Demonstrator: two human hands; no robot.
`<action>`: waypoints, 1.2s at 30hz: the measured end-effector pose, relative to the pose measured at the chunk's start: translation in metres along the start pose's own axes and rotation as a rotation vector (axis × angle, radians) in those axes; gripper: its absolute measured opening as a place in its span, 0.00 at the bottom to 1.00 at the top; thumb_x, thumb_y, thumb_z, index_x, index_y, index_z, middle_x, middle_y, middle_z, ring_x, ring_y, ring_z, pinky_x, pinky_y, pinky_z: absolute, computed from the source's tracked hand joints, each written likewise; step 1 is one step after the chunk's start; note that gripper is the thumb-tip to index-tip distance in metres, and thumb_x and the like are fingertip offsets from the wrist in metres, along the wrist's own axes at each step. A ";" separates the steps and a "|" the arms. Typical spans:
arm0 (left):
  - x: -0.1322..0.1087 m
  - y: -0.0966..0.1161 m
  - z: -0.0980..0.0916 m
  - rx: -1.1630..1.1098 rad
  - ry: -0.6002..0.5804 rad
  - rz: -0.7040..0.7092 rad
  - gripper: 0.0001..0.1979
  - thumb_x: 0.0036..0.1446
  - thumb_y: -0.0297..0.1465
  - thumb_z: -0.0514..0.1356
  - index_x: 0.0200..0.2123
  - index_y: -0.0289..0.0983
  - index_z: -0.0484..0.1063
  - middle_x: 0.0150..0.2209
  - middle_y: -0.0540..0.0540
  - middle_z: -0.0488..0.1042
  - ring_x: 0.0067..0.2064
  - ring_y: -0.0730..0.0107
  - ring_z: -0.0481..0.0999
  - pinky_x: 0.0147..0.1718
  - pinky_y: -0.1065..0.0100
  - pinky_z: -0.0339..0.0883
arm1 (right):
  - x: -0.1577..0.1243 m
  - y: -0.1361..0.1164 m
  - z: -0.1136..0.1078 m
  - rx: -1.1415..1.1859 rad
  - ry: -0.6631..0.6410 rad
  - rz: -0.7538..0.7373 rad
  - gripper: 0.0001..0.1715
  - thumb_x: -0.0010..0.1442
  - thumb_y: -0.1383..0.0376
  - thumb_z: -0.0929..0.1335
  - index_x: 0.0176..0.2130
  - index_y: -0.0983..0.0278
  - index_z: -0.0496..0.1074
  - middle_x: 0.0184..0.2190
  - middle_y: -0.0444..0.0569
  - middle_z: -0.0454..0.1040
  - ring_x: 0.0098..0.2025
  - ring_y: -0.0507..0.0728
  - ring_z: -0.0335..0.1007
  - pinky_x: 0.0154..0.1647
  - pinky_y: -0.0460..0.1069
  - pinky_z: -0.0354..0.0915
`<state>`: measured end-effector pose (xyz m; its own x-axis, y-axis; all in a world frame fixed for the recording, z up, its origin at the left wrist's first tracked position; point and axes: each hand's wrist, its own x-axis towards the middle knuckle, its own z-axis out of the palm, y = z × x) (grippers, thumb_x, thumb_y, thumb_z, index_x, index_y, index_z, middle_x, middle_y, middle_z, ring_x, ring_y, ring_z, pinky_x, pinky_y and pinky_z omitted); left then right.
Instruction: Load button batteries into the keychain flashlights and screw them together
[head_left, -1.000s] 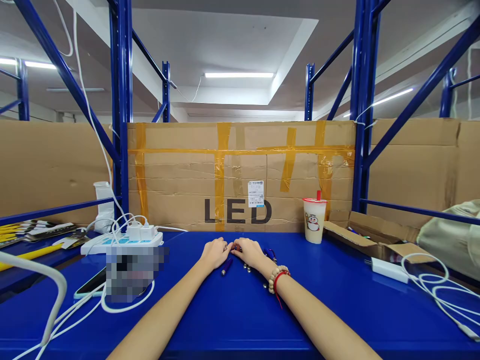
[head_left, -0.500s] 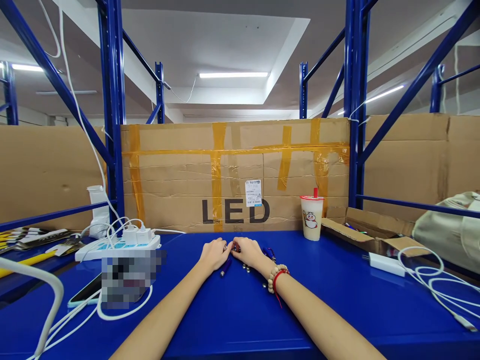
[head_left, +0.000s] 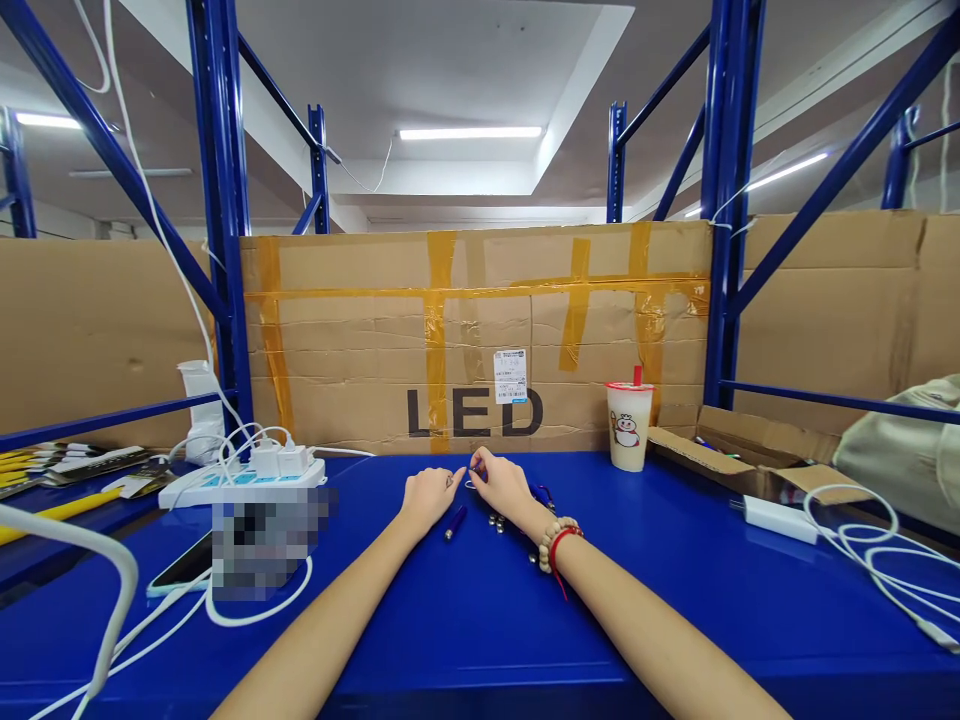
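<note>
My left hand (head_left: 427, 500) rests on the blue tabletop (head_left: 420, 625) with its fingers curled and thumb pointing at my right hand (head_left: 501, 486). My right hand is closed in a pinch, wearing a bead bracelet (head_left: 550, 550) and a red cord at the wrist. Whatever either hand holds is too small or hidden to name. A thin, shiny loop (head_left: 470, 485) shows between the hands. Below them lies a short dark blue rod with a metal tip (head_left: 455, 523). Several small silver pieces (head_left: 496, 523) lie beneath the right wrist, and a blue object (head_left: 541, 494) is partly covered behind it.
On the left are a white power strip (head_left: 247, 485) with cables and a phone (head_left: 182, 565). At the right stand a drink cup (head_left: 628, 428), an open cardboard box (head_left: 739, 450) and a white adapter (head_left: 780, 519) with its cord. A large carton (head_left: 360, 340) closes off the back.
My hands have parted slightly, and the right fingers have lifted. The blue rod and silver pieces show more fully. The view has tilted a little.
</note>
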<state>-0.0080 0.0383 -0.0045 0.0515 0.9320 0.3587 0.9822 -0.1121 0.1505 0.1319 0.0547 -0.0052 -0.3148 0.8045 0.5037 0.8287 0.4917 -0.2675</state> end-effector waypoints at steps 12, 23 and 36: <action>0.000 0.000 0.001 0.004 -0.002 -0.036 0.20 0.63 0.42 0.48 0.31 0.32 0.71 0.32 0.45 0.74 0.37 0.69 0.73 0.41 0.60 0.66 | 0.002 0.006 0.002 0.018 -0.040 -0.022 0.13 0.64 0.64 0.61 0.44 0.67 0.70 0.42 0.50 0.73 0.44 0.54 0.69 0.47 0.54 0.63; -0.001 0.000 0.000 -0.139 0.067 -0.020 0.22 0.64 0.42 0.45 0.32 0.32 0.70 0.30 0.46 0.73 0.34 0.70 0.73 0.38 0.62 0.66 | 0.000 0.005 0.002 0.156 -0.003 -0.046 0.08 0.58 0.66 0.67 0.37 0.65 0.74 0.40 0.48 0.73 0.41 0.54 0.68 0.43 0.51 0.63; 0.003 -0.011 0.004 -0.278 0.089 0.020 0.23 0.64 0.44 0.42 0.34 0.34 0.67 0.23 0.50 0.70 0.30 0.71 0.72 0.35 0.66 0.63 | 0.017 0.016 0.018 0.721 0.092 0.204 0.13 0.59 0.61 0.67 0.39 0.69 0.71 0.35 0.48 0.74 0.34 0.51 0.71 0.33 0.48 0.69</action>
<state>-0.0174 0.0441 -0.0088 0.0426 0.8962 0.4415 0.8934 -0.2320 0.3847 0.1316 0.0825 -0.0163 -0.1215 0.8875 0.4446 0.3480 0.4576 -0.8183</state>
